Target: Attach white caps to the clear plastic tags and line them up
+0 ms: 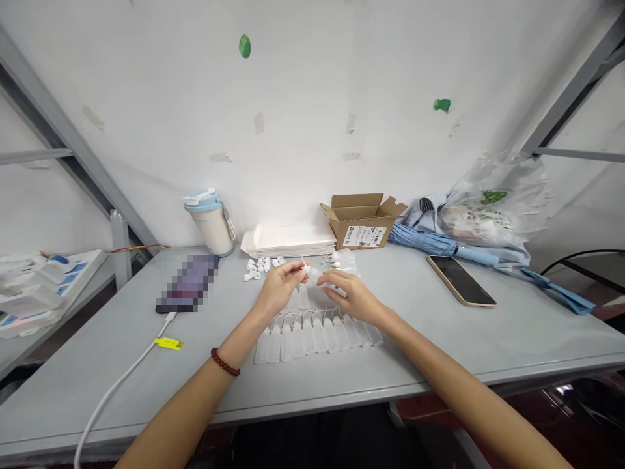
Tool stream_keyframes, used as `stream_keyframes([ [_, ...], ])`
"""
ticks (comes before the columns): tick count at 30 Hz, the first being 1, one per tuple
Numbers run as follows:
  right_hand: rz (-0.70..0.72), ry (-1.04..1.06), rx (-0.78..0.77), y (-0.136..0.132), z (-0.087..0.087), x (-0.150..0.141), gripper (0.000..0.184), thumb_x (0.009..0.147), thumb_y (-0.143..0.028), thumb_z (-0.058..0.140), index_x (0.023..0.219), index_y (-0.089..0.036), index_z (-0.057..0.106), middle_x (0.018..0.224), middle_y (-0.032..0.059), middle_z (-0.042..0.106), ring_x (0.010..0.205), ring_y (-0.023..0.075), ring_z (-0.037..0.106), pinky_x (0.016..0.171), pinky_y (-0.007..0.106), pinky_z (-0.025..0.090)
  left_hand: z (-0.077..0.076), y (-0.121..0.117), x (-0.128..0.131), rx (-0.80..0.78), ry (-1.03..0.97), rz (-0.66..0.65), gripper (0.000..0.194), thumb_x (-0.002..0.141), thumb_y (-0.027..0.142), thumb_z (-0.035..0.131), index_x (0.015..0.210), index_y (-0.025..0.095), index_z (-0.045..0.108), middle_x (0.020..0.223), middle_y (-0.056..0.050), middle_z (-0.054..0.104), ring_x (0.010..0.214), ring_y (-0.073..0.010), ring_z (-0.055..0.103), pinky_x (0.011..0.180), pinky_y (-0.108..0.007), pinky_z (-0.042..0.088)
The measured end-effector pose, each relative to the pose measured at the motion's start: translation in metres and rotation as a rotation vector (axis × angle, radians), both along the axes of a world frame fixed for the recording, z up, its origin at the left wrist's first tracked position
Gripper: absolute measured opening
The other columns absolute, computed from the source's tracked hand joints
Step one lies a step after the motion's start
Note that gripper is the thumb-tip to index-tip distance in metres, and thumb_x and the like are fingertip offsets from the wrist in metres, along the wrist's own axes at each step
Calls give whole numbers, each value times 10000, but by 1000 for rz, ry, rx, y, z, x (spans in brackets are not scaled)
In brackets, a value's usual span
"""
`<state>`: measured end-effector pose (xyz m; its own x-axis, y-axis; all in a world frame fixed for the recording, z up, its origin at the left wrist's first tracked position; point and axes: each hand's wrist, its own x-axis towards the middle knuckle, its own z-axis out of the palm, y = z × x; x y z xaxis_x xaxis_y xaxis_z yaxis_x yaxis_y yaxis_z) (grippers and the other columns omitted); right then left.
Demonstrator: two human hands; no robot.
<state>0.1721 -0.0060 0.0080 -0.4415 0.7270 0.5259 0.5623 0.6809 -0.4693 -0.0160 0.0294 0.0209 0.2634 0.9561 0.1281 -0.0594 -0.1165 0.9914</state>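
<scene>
Over the middle of the table, my left hand (279, 288) pinches a small white cap piece (306, 268). My right hand (354, 296) holds a translucent plastic tube (314, 275) against it; fingers partly hide where the two meet. Below my hands lies a row of flat translucent tubes (317, 335) side by side, with white looped cords at their upper ends. A couple more tubes (299, 298) lie just above that row, partly behind my left hand. Loose white caps (258, 268) are heaped left of my left hand. Beyond my right hand are other tubes with caps (346, 260).
At the back stand a white-and-blue tumbler (211, 225), a stack of white envelopes (290, 241) and an open cardboard box (364, 225). A folded blue umbrella (424, 240), a plastic bag (498, 202) and a phone (461, 280) are right. Left lies a cabled phone (188, 283).
</scene>
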Motion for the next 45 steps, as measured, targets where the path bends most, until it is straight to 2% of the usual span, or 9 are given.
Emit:
stream_keyframes([
  [8,-19,54,-83,-3,4,-1,202,865,-163,421,962,-195,595,911,51,624,777,146,554,670,256,435,2,-2,-1,172,209,-23,300,708,357,627,924,155,675,795,-45,657,730,-169,581,715,-307,465],
  [14,-65,253,-281,-3,9,1,167,887,-277,432,949,-189,559,840,27,607,686,123,515,613,245,410,10,-7,0,119,203,-91,250,705,372,634,815,150,668,730,-33,639,702,-157,573,736,-301,464],
  [17,-33,373,-433,-4,12,1,189,896,-337,435,985,-184,501,813,32,624,642,115,491,606,251,404,10,-8,-1,64,174,-123,262,727,385,625,815,142,667,686,-22,621,679,-146,566,732,-296,464],
  [20,4,466,-506,-4,12,1,233,902,-396,417,991,-184,456,766,32,635,607,111,466,611,261,405,9,-8,-2,-5,131,-175,287,731,420,628,720,134,647,646,-18,592,623,-133,549,666,-287,466],
  [23,8,493,-526,-2,10,0,289,891,-450,421,996,-183,453,740,26,629,578,109,453,588,261,396,8,-8,-1,-92,112,-201,336,724,447,638,620,129,601,596,-9,562,566,-116,528,597,-268,456],
  [28,29,486,-530,-2,9,0,318,873,-478,451,1009,-191,451,763,31,637,584,112,465,578,259,396,6,-9,-1,-173,119,-213,389,750,480,610,594,125,573,535,-3,548,504,-101,516,554,-256,449],
  [34,21,490,-541,-2,10,0,326,866,-486,457,987,-183,473,754,33,638,577,108,469,570,260,403,5,-9,0,-163,142,-193,400,752,499,602,606,128,576,527,-5,563,490,-104,535,532,-247,455],
  [40,5,536,-600,1,10,1,353,876,-498,421,916,-169,541,660,10,605,527,110,477,548,269,407,4,-12,5,-110,162,-149,399,720,504,626,595,128,575,550,-13,577,500,-112,557,509,-237,473],
  [45,-7,573,-595,2,10,0,379,855,-515,451,908,-157,564,684,14,597,520,101,475,533,258,408,3,-14,7,-134,105,-144,349,711,460,648,707,111,639,639,-44,629,583,-149,615,580,-277,510],
])
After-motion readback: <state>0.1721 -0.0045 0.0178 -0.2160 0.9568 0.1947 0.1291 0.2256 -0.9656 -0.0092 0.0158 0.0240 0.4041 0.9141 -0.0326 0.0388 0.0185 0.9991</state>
